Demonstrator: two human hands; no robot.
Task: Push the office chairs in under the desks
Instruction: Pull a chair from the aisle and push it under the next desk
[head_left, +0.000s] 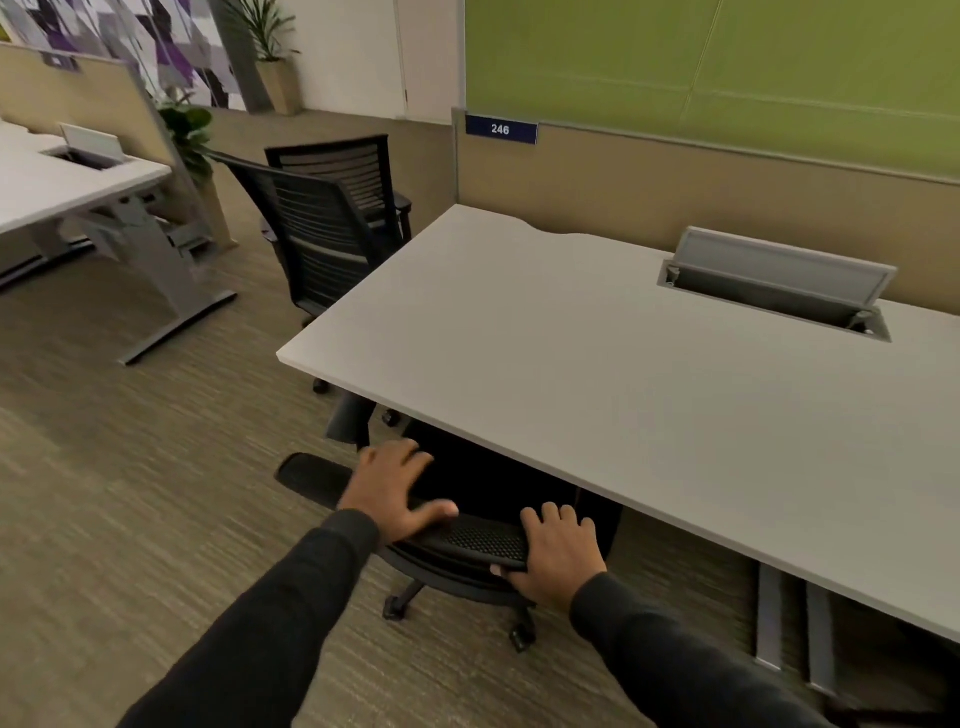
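Observation:
A black mesh office chair (480, 540) stands at the near edge of the white desk (597, 374), its seat tucked beneath the top. My left hand (395, 488) lies on the top of the backrest with fingers spread. My right hand (561, 556) grips the backrest's top edge, thumb underneath. The chair's left armrest (311, 478) sticks out beside my left hand. Two more black chairs, one in front (317, 234) and one behind (353, 166), stand at the desk's left end, out from under it.
An open cable box (774, 286) is set into the desk near a tan partition labelled 246 (501, 130). Another white desk (78, 182) with a grey leg stands at left across carpeted floor. Potted plants (189, 135) stand behind it. A grey desk leg (769, 613) is at right.

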